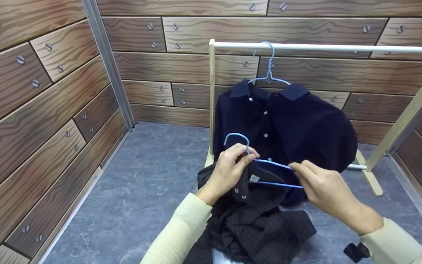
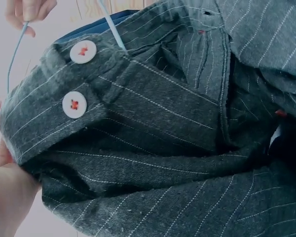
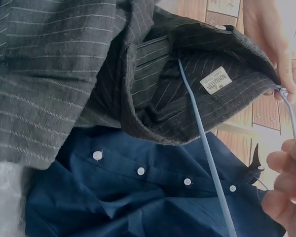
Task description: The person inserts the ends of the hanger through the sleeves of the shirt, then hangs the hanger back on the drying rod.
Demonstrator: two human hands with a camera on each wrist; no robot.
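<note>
My left hand point(image 1: 229, 168) grips a blue wire hanger point(image 1: 275, 162) at the base of its hook, together with the collar of a dark pinstriped shirt point(image 1: 258, 227). With its fingertips, my right hand point(image 1: 321, 187) pinches the hanger's upper wire near the right end. The lower bar runs into the neck opening beside a white label point(image 3: 216, 80); the hanger's other end is hidden inside the cloth. White buttons point(image 2: 74, 104) with red thread show on the collar band in the left wrist view. The shirt's body lies crumpled below my hands.
Behind my hands, a navy shirt point(image 1: 313, 128) hangs on another blue hanger point(image 1: 269, 69) from the white rail point(image 1: 324, 47) of a wooden rack. Wood-patterned walls point(image 1: 42, 121) enclose the grey marbled surface point(image 1: 134, 190). A small black object point(image 1: 356, 253) is by my right sleeve.
</note>
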